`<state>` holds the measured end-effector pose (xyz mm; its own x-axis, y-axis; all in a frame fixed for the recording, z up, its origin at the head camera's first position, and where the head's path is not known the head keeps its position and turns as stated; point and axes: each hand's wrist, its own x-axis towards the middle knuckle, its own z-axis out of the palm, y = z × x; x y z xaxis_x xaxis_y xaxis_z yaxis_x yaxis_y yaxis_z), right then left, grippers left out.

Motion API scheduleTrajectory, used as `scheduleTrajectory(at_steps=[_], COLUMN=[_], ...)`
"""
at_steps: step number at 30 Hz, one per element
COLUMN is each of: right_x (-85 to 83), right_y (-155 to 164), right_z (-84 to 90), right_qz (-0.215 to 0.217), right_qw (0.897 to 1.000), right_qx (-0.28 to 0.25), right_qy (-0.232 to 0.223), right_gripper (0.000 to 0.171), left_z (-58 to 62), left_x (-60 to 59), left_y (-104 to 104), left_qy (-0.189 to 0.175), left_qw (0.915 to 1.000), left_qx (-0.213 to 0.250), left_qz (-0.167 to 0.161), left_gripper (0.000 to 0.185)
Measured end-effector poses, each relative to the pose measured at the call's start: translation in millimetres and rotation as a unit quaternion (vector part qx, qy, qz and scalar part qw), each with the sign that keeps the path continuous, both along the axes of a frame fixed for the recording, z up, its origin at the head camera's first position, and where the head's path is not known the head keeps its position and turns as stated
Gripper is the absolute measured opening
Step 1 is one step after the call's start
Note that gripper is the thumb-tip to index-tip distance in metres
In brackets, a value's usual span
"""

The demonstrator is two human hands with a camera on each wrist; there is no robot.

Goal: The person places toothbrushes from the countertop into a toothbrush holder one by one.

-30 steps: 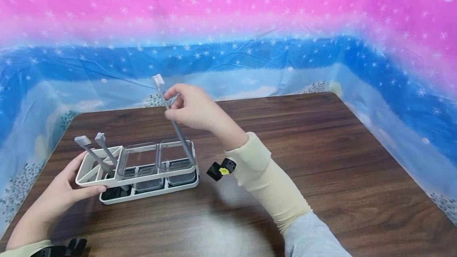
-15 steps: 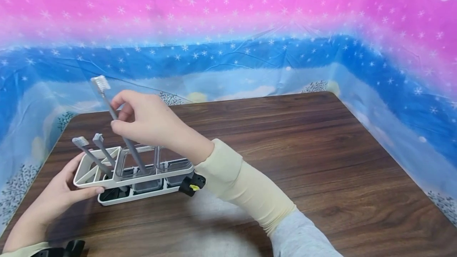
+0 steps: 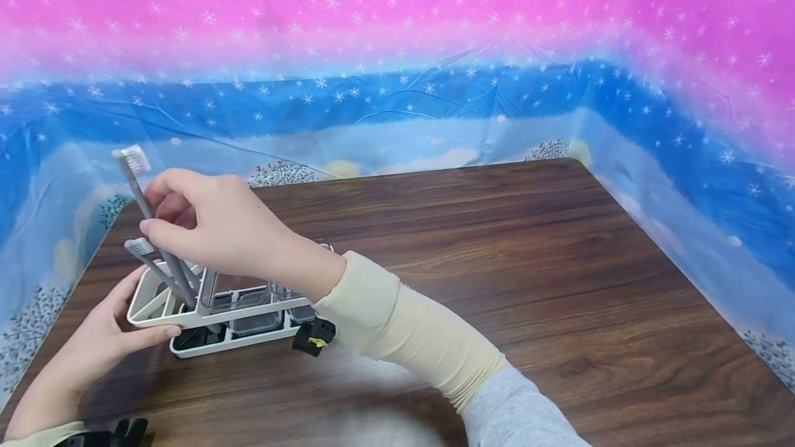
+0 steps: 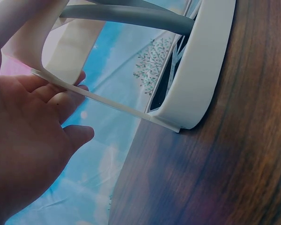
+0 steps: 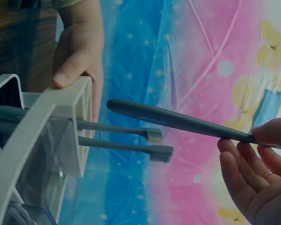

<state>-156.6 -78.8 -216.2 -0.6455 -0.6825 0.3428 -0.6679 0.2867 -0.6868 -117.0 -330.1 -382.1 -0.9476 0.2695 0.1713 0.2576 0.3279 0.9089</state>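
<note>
A white toothbrush holder (image 3: 251, 311) with clear cups stands on the wooden table at the left. My left hand (image 3: 133, 312) grips its left end, thumb on the front rim (image 5: 72, 70). My right hand (image 3: 152, 209) pinches a grey toothbrush (image 3: 144, 205) below its bristle head, which points up. The brush's lower end dips into the holder's leftmost compartment. Another grey toothbrush (image 3: 149, 261) leans in that compartment. In the right wrist view the held toothbrush (image 5: 178, 122) lies just above two standing brushes (image 5: 131, 138). In the left wrist view the holder's white wall (image 4: 206, 70) stands beside my left palm (image 4: 28, 140).
The dark wooden table (image 3: 497, 261) stretches out to the right and front of the holder. A pink and blue starry cloth (image 3: 397, 54) closes off the back and sides. A black wrist mount (image 3: 312, 336) hangs under my right forearm, close to the holder's right end.
My right hand carried the grey toothbrush leftward from over the holder's right cup to its leftmost compartment and lowered it. My left hand kept its grip on the holder.
</note>
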Motion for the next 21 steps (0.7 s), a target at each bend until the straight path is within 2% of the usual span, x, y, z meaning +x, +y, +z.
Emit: scheduleTrajectory(at_steps=[5, 9, 12, 16, 21], right_x=[3.2, 5.0, 6.4, 7.2, 7.2], right_y=[-5, -11, -14, -20, -24], right_z=[-9.4, -17.0, -24.0, -37.5, -55.0], right_qz=[0.023, 0.027, 0.032, 0.038, 0.044], right_qw=[0.999, 0.996, 0.994, 0.990, 0.986], right_qx=[-0.010, 0.012, 0.037, 0.068, 0.099], right_qy=[0.028, 0.079, 0.101, 0.116, 0.127], right_gripper=[0.019, 0.023, 0.024, 0.025, 0.024], left_z=[1.6, 2.0, 0.8, -1.2, -2.4], left_x=[0.7, 1.4, 1.6, 0.8, -1.1], left_y=[1, 2, 1, -1, -2], left_qy=[0.003, 0.008, 0.010, 0.005, -0.003], left_qw=[1.0000, 0.9985, 0.9949, 0.9938, 0.9963], left_qx=[-0.005, -0.050, -0.089, -0.098, -0.079], left_qz=[-0.002, 0.022, 0.047, 0.052, 0.033], left_gripper=[0.090, 0.089, 0.091, 0.093, 0.092])
